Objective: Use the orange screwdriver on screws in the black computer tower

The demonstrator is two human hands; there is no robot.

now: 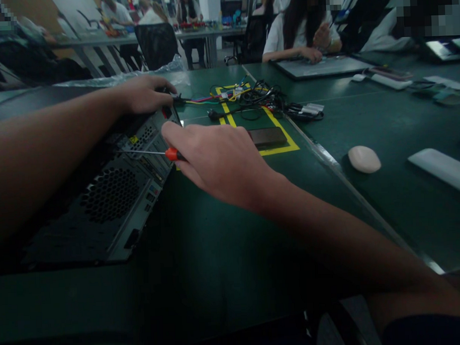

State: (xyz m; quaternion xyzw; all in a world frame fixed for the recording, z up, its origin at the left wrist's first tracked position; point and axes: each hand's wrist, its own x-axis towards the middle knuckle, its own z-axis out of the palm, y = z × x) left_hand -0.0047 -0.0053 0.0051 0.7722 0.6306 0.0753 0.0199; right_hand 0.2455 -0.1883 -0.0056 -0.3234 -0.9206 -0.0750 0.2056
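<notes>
A dark computer case (113, 196) lies on the green table at the left, its rear panel with a honeycomb vent and ports facing me. My left hand (146, 94) grips the far upper corner of the case, thumb and fingers curled about the edge. In my right hand (222, 160), closed around its handle, is a screwdriver (171, 154) with an orange and black grip. Its thin metal shaft points left, the tip against or very near the rear panel above the vent. Whether a screw is at the tip, I cannot make out.
Bundled black and coloured cables (261, 97) lie on yellow tape behind my right hand, near a dark flat block (268, 137). To the right are a pale mouse (364, 159) and a white bar-shaped object (441, 167). Another person (300, 34) sits across the table.
</notes>
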